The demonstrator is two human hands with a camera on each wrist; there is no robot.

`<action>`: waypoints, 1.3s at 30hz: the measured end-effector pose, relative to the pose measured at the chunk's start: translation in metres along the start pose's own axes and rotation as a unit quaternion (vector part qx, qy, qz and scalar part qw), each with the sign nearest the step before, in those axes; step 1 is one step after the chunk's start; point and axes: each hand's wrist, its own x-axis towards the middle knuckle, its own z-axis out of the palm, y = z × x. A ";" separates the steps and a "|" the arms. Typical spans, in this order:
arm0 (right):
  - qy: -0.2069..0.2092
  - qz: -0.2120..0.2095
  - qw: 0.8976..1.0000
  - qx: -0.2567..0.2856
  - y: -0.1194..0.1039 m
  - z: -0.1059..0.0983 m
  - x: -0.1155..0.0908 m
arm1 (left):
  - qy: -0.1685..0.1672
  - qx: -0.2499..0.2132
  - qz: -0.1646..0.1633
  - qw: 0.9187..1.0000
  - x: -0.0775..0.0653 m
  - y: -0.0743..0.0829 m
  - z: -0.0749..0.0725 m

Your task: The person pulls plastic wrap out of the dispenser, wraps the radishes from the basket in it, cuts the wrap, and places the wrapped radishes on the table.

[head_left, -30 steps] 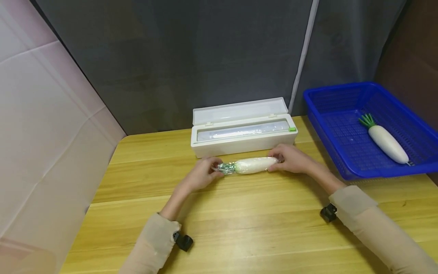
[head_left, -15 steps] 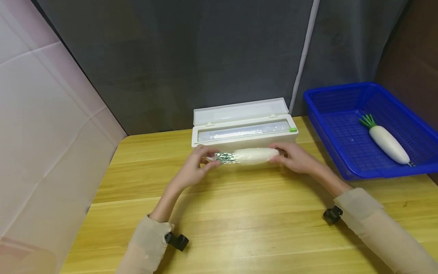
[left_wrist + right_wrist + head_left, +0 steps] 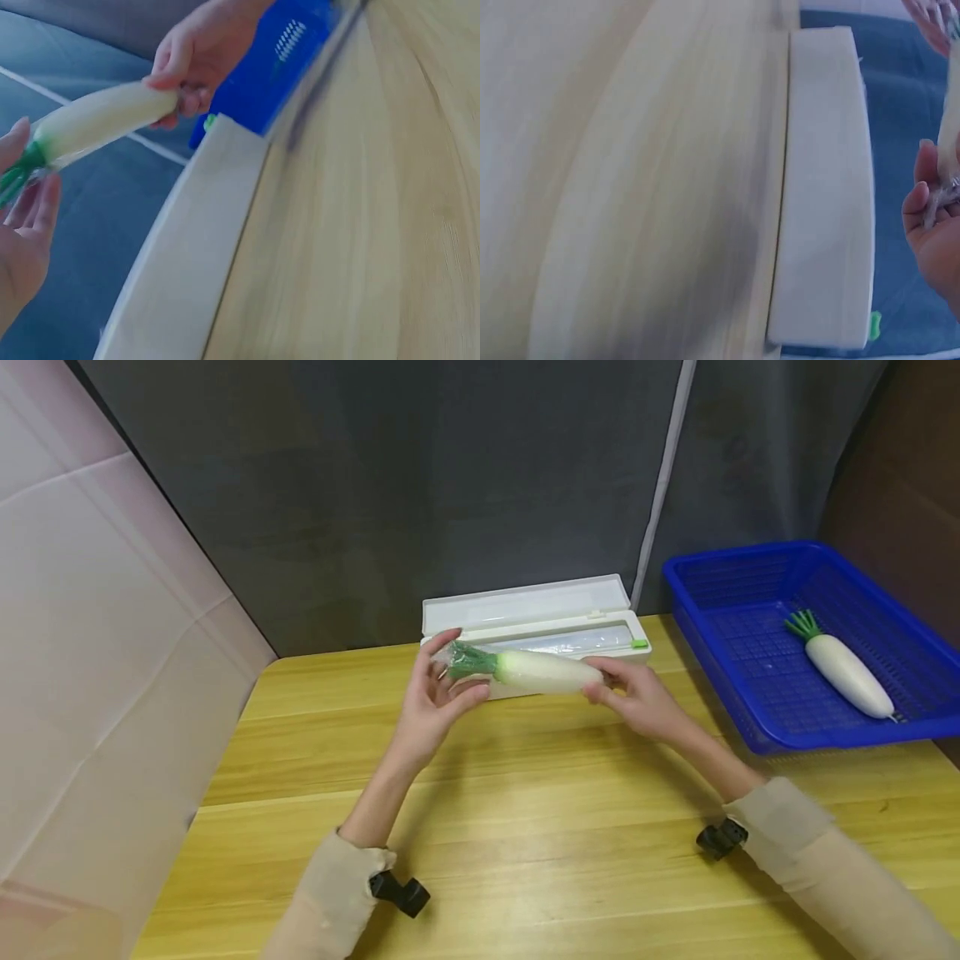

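Observation:
A white radish (image 3: 547, 672) with green leaves, wrapped in clear plastic film, is held up in front of the white box. My left hand (image 3: 429, 697) holds its leafy end, thumb below and fingers behind the leaves. At the other end my right hand (image 3: 633, 693) pinches the tip between thumb and fingers. In the left wrist view the radish (image 3: 105, 120) slants between both hands, the film shining near the leaves. The right wrist view shows twisted film (image 3: 941, 202) at the fingers of my right hand (image 3: 937, 240).
Behind the radish stands a white cling film box (image 3: 525, 597), lid raised, a film roll (image 3: 585, 641) inside and a green slider (image 3: 638, 644) at its right. A blue basket (image 3: 720, 681) at the right holds an unwrapped radish (image 3: 847, 675). Grey cloth (image 3: 375, 510) hangs behind the wooden table (image 3: 540, 827).
Both hands have raised the wrapped radish from near the tabletop, upward and away, so it now overlaps the box. The left hand has turned, its fingers spread wider around the leaves.

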 end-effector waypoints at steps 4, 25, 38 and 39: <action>0.011 0.020 0.999 0.045 -0.010 0.007 0.001 | 0.036 -0.029 0.013 0.999 0.003 0.004 0.013; -0.044 0.019 0.991 0.128 -0.037 0.046 0.013 | 0.085 -0.018 0.045 0.995 0.008 -0.002 0.041; -0.069 -0.008 0.993 0.095 -0.040 0.050 0.019 | 0.122 0.019 0.072 0.990 0.012 0.009 0.032; -0.068 -0.009 0.994 0.089 -0.040 0.049 0.019 | 0.126 0.023 0.075 0.989 0.013 0.010 0.030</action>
